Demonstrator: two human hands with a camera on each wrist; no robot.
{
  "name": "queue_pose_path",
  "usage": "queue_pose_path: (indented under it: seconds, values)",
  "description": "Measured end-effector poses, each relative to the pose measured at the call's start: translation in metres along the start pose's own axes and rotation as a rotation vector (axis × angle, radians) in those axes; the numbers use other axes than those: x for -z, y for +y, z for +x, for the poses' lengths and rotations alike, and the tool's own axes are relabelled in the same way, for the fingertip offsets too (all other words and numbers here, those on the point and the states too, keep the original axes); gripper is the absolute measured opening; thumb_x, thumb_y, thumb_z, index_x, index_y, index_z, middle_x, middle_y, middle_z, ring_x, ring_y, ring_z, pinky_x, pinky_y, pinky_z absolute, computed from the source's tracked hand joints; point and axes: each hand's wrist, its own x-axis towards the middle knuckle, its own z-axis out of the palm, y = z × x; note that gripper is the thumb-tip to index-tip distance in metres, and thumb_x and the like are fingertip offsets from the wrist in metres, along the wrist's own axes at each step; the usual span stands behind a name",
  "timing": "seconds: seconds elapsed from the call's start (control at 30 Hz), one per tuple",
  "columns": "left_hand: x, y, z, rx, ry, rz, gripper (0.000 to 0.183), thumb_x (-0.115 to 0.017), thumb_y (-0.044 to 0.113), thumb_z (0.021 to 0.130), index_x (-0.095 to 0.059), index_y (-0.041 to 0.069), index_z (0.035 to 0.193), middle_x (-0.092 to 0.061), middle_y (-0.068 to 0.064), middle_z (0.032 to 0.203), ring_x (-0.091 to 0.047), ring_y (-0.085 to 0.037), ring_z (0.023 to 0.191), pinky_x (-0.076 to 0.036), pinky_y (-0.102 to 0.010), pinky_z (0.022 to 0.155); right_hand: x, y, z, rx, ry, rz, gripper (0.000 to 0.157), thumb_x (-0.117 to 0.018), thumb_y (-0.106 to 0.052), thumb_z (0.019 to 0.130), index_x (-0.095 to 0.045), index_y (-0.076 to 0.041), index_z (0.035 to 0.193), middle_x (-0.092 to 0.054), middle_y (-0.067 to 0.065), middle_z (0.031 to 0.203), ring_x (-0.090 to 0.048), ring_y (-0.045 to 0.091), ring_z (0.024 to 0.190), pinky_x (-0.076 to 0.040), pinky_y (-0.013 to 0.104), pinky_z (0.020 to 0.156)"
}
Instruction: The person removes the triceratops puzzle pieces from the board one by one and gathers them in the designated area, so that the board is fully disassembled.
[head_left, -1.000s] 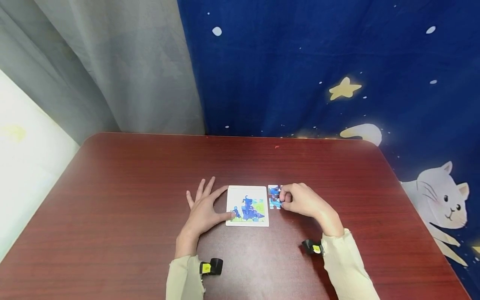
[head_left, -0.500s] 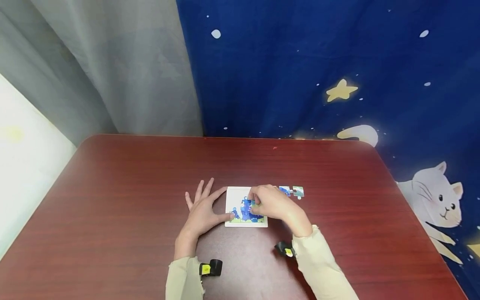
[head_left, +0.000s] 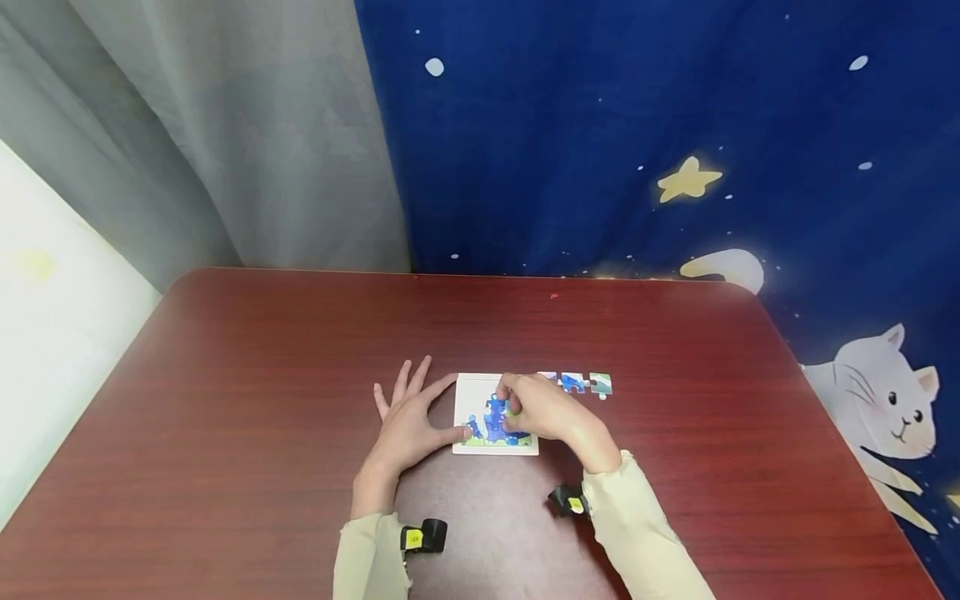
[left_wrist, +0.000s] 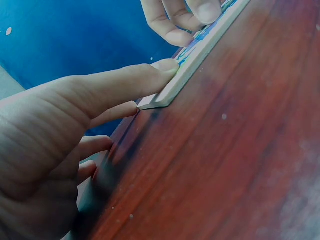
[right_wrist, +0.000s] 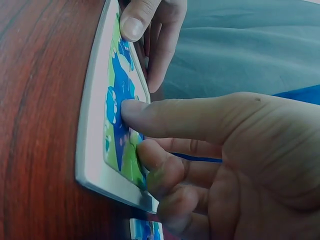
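A square white-framed jigsaw puzzle lies on the table, partly filled with blue and green dinosaur-like pieces. My left hand spans its left side, thumb on the near-left corner and index finger at the far-left corner, other fingers spread. Over the puzzle's right half is my right hand, its thumb and curled fingers low at the picture. They pinch a small puzzle piece, mostly hidden by the fingertips. Loose pieces lie right of the frame, among them a blue piece and a green-and-white piece.
The reddish-brown wooden table extends on all sides of the puzzle. Behind it hang a grey curtain and a dark blue curtain with stars and a cat. A tiny red mark shows near the far edge.
My right hand has moved left from the loose pieces onto the puzzle, uncovering pieces at the right. Over the last half second it stays about there. My left hand keeps its place.
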Motion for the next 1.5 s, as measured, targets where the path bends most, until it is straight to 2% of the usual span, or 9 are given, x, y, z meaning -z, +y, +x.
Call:
queue_pose_path:
  seconds: [0.27,0.77,1.07,1.27,1.5]
  values:
    - [0.0,-0.001,0.001,-0.005,0.003,0.008,0.078,-0.081,0.043,0.064,-0.053,0.021,0.134,-0.02,-0.011,0.152,-0.002,-0.033,0.14,0.013,-0.065,0.098,0.001,0.002,0.002,0.007,-0.008,0.057,0.029,-0.077,-0.007,0.074,-0.057,-0.009,0.096,-0.054,-0.004,0.069,-0.05,0.012,0.063,-0.044,0.029,0.062]
    - [0.0,0.0,0.003,-0.022,0.007,0.002,0.078,-0.081,0.043,0.064,-0.054,0.02,0.133,-0.021,-0.012,0.152,-0.003,-0.035,0.139,0.012,-0.066,0.097,0.003,0.004,0.0,0.025,-0.004,0.09,0.034,-0.078,-0.005,0.072,-0.051,-0.01,0.092,-0.053,-0.003,0.068,-0.05,0.012,0.062,-0.043,0.03,0.062]
    - [0.001,0.001,0.002,-0.023,0.009,-0.003,0.078,-0.081,0.044,0.064,-0.054,0.02,0.133,-0.022,-0.013,0.152,-0.003,-0.035,0.139,0.013,-0.066,0.097,0.002,0.005,0.0,0.055,0.035,0.05,0.034,-0.079,-0.008,0.071,-0.051,-0.012,0.09,-0.051,-0.004,0.066,-0.049,0.01,0.06,-0.043,0.028,0.06]
    - [-0.001,0.0,0.002,-0.017,0.003,-0.004,0.078,-0.081,0.043,0.065,-0.053,0.02,0.133,-0.021,-0.013,0.152,-0.003,-0.034,0.139,0.013,-0.066,0.097,0.003,0.004,-0.001,0.068,0.057,-0.045,0.032,-0.08,-0.015,0.071,-0.053,-0.014,0.088,-0.05,-0.006,0.065,-0.047,0.008,0.059,-0.042,0.025,0.056]
    - [0.0,0.0,0.001,-0.004,0.003,-0.005,0.079,-0.082,0.043,0.064,-0.053,0.02,0.134,-0.021,-0.012,0.152,-0.002,-0.034,0.14,0.013,-0.065,0.097,0.022,0.006,-0.011,0.114,0.133,-0.026,0.031,-0.079,-0.016,0.071,-0.053,-0.011,0.088,-0.052,-0.005,0.067,-0.047,0.009,0.06,-0.041,0.026,0.058]
